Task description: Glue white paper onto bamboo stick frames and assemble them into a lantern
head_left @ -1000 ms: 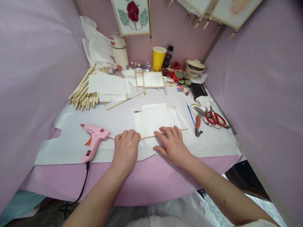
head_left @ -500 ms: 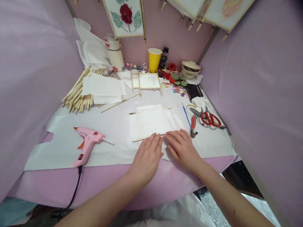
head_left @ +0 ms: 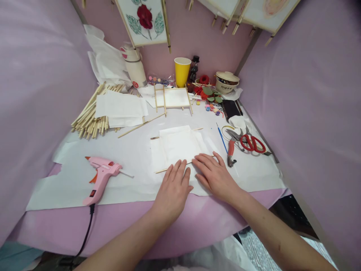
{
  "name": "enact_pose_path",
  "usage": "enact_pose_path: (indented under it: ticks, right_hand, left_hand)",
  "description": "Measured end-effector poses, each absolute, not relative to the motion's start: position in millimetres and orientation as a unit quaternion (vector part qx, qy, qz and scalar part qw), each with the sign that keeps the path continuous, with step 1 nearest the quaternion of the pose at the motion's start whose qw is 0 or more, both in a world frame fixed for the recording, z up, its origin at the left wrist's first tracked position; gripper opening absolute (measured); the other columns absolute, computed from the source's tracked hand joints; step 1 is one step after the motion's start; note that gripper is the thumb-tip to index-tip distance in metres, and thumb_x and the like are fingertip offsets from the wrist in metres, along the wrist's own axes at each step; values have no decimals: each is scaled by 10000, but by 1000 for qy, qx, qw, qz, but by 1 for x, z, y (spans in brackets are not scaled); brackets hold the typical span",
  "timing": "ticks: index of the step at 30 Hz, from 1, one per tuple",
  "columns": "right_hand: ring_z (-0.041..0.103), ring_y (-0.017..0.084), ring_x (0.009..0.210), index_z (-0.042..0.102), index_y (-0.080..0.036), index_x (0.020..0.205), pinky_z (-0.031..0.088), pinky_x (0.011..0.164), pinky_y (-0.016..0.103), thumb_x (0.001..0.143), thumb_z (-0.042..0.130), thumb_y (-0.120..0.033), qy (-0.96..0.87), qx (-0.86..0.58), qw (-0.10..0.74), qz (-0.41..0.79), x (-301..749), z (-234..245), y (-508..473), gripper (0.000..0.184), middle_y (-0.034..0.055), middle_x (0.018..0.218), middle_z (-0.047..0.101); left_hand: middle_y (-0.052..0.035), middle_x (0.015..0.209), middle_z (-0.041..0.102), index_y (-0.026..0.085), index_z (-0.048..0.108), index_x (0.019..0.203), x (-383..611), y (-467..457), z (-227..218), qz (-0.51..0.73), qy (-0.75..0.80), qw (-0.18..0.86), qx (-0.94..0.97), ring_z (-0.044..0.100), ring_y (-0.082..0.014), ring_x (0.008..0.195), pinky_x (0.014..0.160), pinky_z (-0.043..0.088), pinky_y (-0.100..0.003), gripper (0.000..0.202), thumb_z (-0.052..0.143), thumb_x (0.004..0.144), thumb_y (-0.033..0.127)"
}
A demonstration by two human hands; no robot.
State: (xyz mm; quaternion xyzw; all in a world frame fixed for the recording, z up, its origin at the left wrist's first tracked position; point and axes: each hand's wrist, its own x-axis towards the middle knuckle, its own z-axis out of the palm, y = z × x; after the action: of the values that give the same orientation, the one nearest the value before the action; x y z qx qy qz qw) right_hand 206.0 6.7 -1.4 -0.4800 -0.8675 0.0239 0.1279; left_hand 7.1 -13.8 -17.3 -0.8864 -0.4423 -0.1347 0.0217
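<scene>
White paper (head_left: 177,145) lies in front of me, folded around thin wooden sticks at its far and near edges. Along the near edge runs a thin stick (head_left: 162,171), partly hidden by my fingers. My left hand (head_left: 174,188) rests palm down on the near edge, fingers stretched out and slightly apart, the tips by the stick. To its right, my right hand (head_left: 214,174) also lies flat with spread fingers, its fingertips touching the right part of the same edge. Neither hand grips anything.
A pink glue gun (head_left: 101,175) lies at left with its cord hanging over the edge. Pruning shears (head_left: 231,148) and red-handled scissors (head_left: 254,143) are at right. Behind are a bundle of sticks (head_left: 93,116), a small wooden frame (head_left: 173,98) and a yellow cup (head_left: 182,71).
My fingers have spread a little, and the left hand has drawn slightly back toward me. The paper stays under the fingertips; the whole view has shifted slightly.
</scene>
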Motion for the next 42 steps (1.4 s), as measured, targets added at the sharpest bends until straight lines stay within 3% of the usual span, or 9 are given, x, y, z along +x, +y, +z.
enact_pose_path:
  ticks: [5,10,13,17,21,27,34,42]
  right_hand:
    - [349,225,1405,473,-171,1396,155,1178,501,1019,395,-327,-865,-487,123,17,205,-4,6,416,78,1484,461]
    - [333,230,1419,476,-191,1394,180,1168,504,1009,408,-328,-857,-503,114,6,203,-6,5,415,73,1519,414]
    - [307,253,1432,471,-182,1402,175,1167,522,990,438,-335,-848,-516,120,-1,203,-6,4,440,89,1536,383]
    - [286,256,1441,396,-124,1456,152,1181,515,975,442,-320,-848,-511,141,2,196,-1,5,521,114,1546,357]
    - [364,219,1398,442,-151,1430,115,1197,487,990,408,-296,-868,-477,133,26,187,3,8,465,87,1501,438]
    - [348,268,1406,458,-157,1418,121,1173,567,997,447,-404,-846,-515,135,-9,192,-7,8,488,90,1487,457]
    - [331,295,1413,446,-204,1435,137,1155,606,989,451,-466,-829,-543,130,-22,196,-11,3,517,76,1500,441]
    - [347,302,1401,443,-219,1439,164,1146,603,981,467,-454,-829,-545,127,-12,198,-11,0,516,70,1502,440]
  left_hand:
    - [-188,1504,409,141,562,1323,8,-14,-13,-117,-478,18,-871,337,-374,1412,1120,344,-554,413,505,959,326]
    - [-151,1498,431,260,575,1321,10,-18,-4,-98,-526,9,-844,334,-419,1402,1107,245,-674,406,540,936,385]
    - [-155,1504,419,289,588,1305,10,-20,1,-112,-541,1,-834,321,-428,1405,1102,208,-697,412,568,915,418]
    - [-168,1553,333,228,525,1373,13,-16,5,-129,-525,-13,-841,254,-375,1450,1150,204,-625,516,586,899,424]
    - [-191,1511,399,70,457,1403,19,-10,1,-105,-497,-33,-861,317,-313,1433,1181,265,-486,617,588,896,397]
    - [-124,1526,398,230,492,1403,17,-17,-3,-93,-524,-1,-846,301,-410,1418,1138,260,-601,618,604,870,521]
    - [-87,1533,397,283,499,1401,13,-19,-1,-101,-534,-18,-839,274,-442,1415,1113,159,-698,587,554,887,560]
    - [-73,1537,393,291,477,1417,9,-20,-4,-112,-527,-23,-842,269,-424,1422,1123,184,-662,596,560,886,550]
